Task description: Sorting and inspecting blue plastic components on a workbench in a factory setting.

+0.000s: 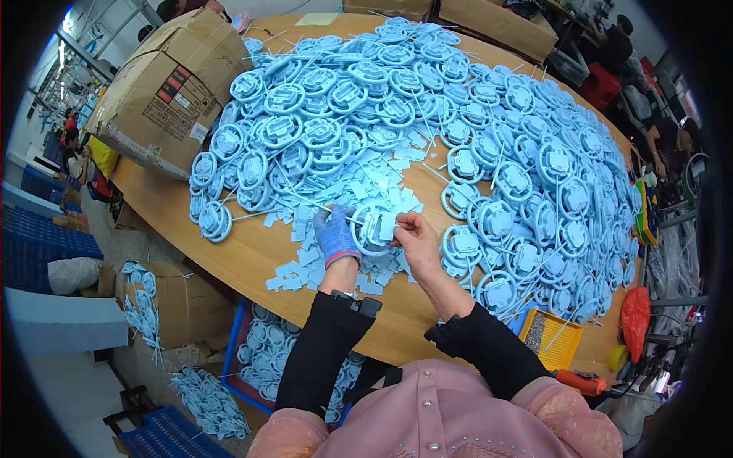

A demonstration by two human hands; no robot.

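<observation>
My left hand (334, 235), in a blue glove, is closed on a round light-blue plastic part (361, 241) with a ring-shaped rim and a thin stem. My bare right hand (418, 243) pinches the edge of a small flat light-blue plate (386, 227) that lies over the middle of that part. Whether the plate is seated in it, I cannot tell. Many loose flat plates (305, 269) are strewn on the wooden table (237, 259) around my hands. Heaps of similar round parts (282, 130) lie beyond and to the right.
A large cardboard box (164, 99) stands at the table's far left. Near the right edge are a yellow tray (563, 341) with small metal pieces, an orange-handled tool (582, 382) and a red bag (634, 320). Under the table edge sits a blue crate (235, 353) of more parts.
</observation>
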